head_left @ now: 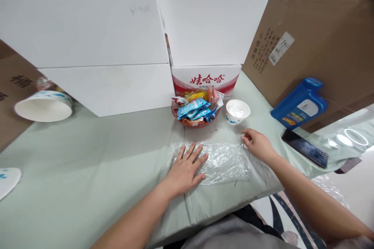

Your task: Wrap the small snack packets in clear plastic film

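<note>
A clear, crinkled plastic bag (pixel 223 163) lies flat on the green-covered table (pixel 117 163). My left hand (pixel 184 173) rests palm down on its left part, fingers spread. At the bag's upper right corner, my right hand (pixel 258 146) has its fingers curled and pinched together. A tiny shiny piece (pixel 242 145) shows just below those fingertips; whether they grip it or the bag's edge is too small to tell. Beyond the right hand stands a paper cup (pixel 230 119) with white contents. Left of the cup, a reddish-brown bowl (pixel 194 125) is heaped with wrapped snacks.
White cartons (pixel 108 89) stand along the back, and a brown carton (pixel 292 58) on the right. A blue bottle (pixel 300 105) leans there, with a phone (pixel 305 148) in front. At the left are a tilted paper bowl (pixel 43 109) and a white paper piece (pixel 8 181).
</note>
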The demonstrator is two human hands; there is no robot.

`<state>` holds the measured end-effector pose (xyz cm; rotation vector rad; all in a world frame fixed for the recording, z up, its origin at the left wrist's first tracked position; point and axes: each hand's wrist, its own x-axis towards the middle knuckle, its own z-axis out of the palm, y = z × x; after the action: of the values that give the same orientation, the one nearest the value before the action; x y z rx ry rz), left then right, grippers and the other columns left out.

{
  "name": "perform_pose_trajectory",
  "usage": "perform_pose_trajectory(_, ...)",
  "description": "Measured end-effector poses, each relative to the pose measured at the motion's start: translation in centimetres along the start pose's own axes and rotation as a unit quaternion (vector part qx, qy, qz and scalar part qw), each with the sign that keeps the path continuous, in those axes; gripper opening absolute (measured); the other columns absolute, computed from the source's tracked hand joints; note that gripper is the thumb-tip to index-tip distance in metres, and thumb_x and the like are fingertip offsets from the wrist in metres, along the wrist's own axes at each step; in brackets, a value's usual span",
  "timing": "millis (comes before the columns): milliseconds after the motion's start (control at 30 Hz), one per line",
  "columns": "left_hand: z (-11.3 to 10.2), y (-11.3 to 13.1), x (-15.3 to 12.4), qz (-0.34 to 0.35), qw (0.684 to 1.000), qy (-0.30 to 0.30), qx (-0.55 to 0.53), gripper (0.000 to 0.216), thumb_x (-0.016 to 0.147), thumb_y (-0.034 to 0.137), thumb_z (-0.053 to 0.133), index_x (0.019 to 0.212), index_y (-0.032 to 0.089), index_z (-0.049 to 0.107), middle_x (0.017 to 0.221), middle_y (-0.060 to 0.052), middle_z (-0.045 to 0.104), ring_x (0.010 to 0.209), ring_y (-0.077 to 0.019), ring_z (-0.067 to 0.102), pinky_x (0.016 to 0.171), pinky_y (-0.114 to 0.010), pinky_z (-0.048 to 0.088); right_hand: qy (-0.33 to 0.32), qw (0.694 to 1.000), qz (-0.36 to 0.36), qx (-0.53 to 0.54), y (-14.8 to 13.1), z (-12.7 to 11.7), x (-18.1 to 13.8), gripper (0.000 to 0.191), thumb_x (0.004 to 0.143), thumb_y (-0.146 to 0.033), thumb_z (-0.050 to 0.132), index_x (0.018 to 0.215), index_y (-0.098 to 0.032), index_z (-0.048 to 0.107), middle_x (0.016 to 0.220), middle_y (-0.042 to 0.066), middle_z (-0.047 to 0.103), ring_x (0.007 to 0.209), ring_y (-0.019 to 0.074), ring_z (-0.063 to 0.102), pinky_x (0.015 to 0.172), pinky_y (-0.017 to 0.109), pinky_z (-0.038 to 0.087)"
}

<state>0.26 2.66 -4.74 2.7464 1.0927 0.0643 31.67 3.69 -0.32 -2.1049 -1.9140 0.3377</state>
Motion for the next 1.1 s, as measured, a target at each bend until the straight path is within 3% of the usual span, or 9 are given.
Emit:
perform_pose_trajectory(167,0.1,0.1,-0.1,-0.001,1.000,0.013,-0.001,0.060,0.090,0.050,0.053,0.146,0.033,0.037,0.159,-0.005,0.022,0.147,-0.0317,0.014,0.117,-0.055,0.011,-0.088,0.991,-0.097,0.037,-2.7,1.5,1.1,0.030,0.073,-0.030,0.072,0.099,-0.018,0.065,0.093,0.009,0.064,0.091,0.0242,0.059,0.080,0.033,0.043)
perform_pose_trajectory(267,0.2,0.2,-0.2,-0.002,1.000,0.019,-0.004,0.060,0.090,0.048,0.054,0.146,0.033,0.037,0.159,-0.006,0.022,0.147,-0.0315,0.013,0.117,-0.055,0.011,-0.120,0.984,-0.118,0.064,-4.1,2.5,1.2,0.010,0.069,-0.017,0.069,0.077,-0.018,0.063,0.081,0.006,0.060,0.084,0.0228,0.057,0.078,0.033,0.042)
perform_pose_trajectory(400,0.2,0.1,-0.3,-0.003,1.000,0.016,-0.003,0.061,0.089,0.047,0.055,0.146,0.033,0.036,0.159,-0.005,0.023,0.147,-0.0319,0.014,0.117,-0.055,0.010,-0.170,0.967,-0.143,0.125,-4.6,2.4,1.3,0.015,0.065,-0.009,0.062,0.064,-0.020,0.051,0.081,0.003,0.061,0.080,0.0173,0.059,0.074,0.028,0.043)
perform_pose_trajectory(533,0.1,0.1,-0.3,0.001,1.000,-0.001,-0.004,0.061,0.091,0.046,0.053,0.147,0.032,0.034,0.159,-0.004,0.022,0.147,-0.0311,0.013,0.117,-0.054,0.009,-0.300,0.895,-0.121,0.307,-4.3,1.6,1.7,0.024,0.066,-0.024,0.067,0.066,-0.021,0.043,0.083,0.003,0.065,0.081,0.0163,0.062,0.065,0.024,0.044)
perform_pose_trajectory(600,0.0,0.1,-0.3,0.000,1.000,-0.003,-0.005,0.061,0.091,0.046,0.053,0.147,0.032,0.034,0.159,-0.004,0.022,0.147,-0.0311,0.012,0.117,-0.055,0.009,-0.333,0.864,-0.105,0.362,-3.9,1.3,2.2,0.032,0.062,-0.036,0.072,0.067,-0.020,0.044,0.078,0.002,0.065,0.076,0.0155,0.061,0.062,0.024,0.044)
perform_pose_trajectory(733,0.2,0.1,-0.3,-0.002,1.000,-0.004,-0.010,0.060,0.091,0.049,0.052,0.147,0.032,0.035,0.159,-0.006,0.021,0.147,-0.0321,0.013,0.116,-0.056,0.009,-0.283,0.870,-0.071,0.397,-2.5,0.9,3.4,0.039,0.061,-0.048,0.071,0.077,-0.021,0.049,0.069,-0.004,0.056,0.059,0.0098,0.051,0.054,0.022,0.039)
perform_pose_trajectory(833,0.6,0.0,-0.4,-0.006,1.000,0.008,-0.012,0.061,0.091,0.050,0.052,0.147,0.032,0.035,0.159,-0.007,0.022,0.147,-0.0330,0.014,0.116,-0.057,0.010,-0.172,0.899,-0.025,0.402,-1.0,1.0,4.1,0.039,0.061,-0.050,0.069,0.080,-0.021,0.052,0.065,-0.005,0.053,0.054,0.0097,0.047,0.049,0.022,0.036)
perform_pose_trajectory(967,0.8,0.2,-0.6,-0.031,0.999,0.018,-0.008,0.063,0.090,0.048,0.056,0.147,0.032,0.035,0.159,-0.007,0.021,0.147,-0.0347,0.012,0.116,-0.058,0.011,-0.028,0.927,-0.007,0.373,0.6,1.2,4.3,0.033,0.062,-0.047,0.066,0.077,-0.021,0.053,0.071,-0.001,0.057,0.062,0.0129,0.051,0.059,0.028,0.043)
perform_pose_trajectory(1100,0.7,0.4,-0.6,-0.032,0.999,0.011,-0.010,0.063,0.090,0.047,0.056,0.147,0.033,0.034,0.159,-0.008,0.021,0.147,-0.0353,0.012,0.115,-0.060,0.012,0.002,0.949,-0.035,0.314,0.2,1.3,3.5,0.024,0.069,-0.039,0.063,0.083,-0.020,0.059,0.082,0.002,0.063,0.073,0.0164,0.056,0.070,0.031,0.045)
